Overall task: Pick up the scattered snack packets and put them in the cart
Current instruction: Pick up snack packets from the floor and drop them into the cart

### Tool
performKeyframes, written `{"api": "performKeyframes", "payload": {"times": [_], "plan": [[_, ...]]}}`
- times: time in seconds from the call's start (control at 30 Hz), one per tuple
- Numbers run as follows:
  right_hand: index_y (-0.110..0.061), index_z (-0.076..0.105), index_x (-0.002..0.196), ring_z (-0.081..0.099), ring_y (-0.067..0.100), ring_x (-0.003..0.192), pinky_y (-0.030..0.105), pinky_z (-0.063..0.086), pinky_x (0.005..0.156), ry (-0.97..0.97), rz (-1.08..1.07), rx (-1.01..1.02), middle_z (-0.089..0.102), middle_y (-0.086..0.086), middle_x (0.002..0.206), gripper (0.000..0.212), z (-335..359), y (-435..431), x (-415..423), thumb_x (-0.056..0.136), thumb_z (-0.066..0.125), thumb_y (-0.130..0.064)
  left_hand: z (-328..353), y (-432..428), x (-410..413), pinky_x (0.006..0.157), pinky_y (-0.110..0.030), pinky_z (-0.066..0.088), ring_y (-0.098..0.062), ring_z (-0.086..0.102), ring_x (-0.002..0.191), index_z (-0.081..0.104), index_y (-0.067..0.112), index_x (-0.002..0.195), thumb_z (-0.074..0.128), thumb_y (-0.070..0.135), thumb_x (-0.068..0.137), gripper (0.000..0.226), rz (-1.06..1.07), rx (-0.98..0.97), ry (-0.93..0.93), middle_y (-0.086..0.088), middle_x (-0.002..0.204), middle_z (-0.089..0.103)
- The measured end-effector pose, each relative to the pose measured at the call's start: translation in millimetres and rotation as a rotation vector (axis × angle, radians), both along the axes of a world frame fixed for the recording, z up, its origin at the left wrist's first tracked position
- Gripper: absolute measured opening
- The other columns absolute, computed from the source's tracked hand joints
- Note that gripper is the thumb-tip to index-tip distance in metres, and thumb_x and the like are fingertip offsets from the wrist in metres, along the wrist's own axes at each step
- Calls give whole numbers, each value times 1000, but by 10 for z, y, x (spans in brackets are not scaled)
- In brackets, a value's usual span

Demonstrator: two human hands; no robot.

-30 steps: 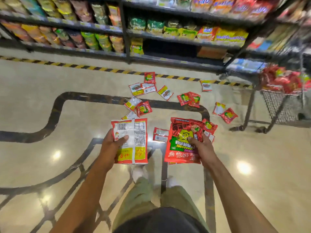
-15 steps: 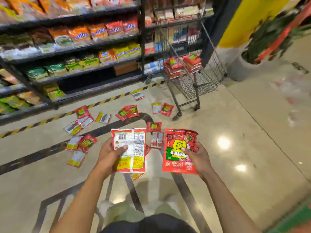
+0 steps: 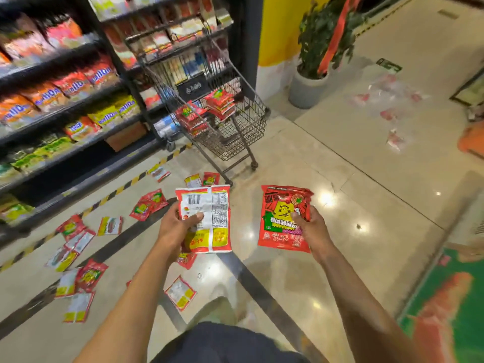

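Wire cart (image 3: 235, 127) now closer vs earlier, hands apart w/ packets.

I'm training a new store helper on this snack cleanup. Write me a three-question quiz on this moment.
1. True or false: both hands hold packets.
2. Which hand's packet shows a barcode? A) left B) right
3. Fill in: packets already lie in the ____.

Key:
1. True: left hand and right hand each grip one.
2. A: the white-backed packet; the right holds the red packet.
3. cart.
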State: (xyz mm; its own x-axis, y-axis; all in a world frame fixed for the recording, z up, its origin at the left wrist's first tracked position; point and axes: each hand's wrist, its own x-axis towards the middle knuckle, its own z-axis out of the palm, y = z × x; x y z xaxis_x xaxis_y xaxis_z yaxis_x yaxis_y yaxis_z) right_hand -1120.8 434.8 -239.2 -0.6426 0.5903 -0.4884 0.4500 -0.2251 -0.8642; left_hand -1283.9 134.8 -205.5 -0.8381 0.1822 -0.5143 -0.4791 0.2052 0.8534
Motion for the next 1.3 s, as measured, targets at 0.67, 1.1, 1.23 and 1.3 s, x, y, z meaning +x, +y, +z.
{"api": "performKeyframes", "payload": {"times": [0.67,1.1,1.23,1.3], "plan": [[-18,62,125,79,29,89,54,64,83,-4,62,8,78,8,109,25,102,2097,-2407,101,67,-21,-230,2148,-2344,78,-45,64,-34,76,98,65,15,124,77,0,88,41,27,98,-37,-9,109,79],[-18,64,122,79,26,90,47,64,81,60,280,-80,79,8,109,29,1,3736,-4774,95,73,-17,-318,3591,-3886,91,-60,59,-32,77,100,64,23,125,81,9,86,45,202,62,-18,-5,113,79],[-22,65,122,79,27,91,51,63,87,17,417,-84,79,5,107,29,20,4198,-5418,95,74,-19,-221,4060,-4117,87,-57,61,-32,78,97,66,21,121,79,6,87,40,345,85,-16,-5,109,80],[-21,67,121,79,26,91,50,63,86,20,486,-86,80,5,107,27,26,4372,-5711,95,73,-18,-162,4246,-4215,85,-53,62,-31,78,97,66,20,122,78,6,88,40,391,101,-2,-5,110,80]]}}
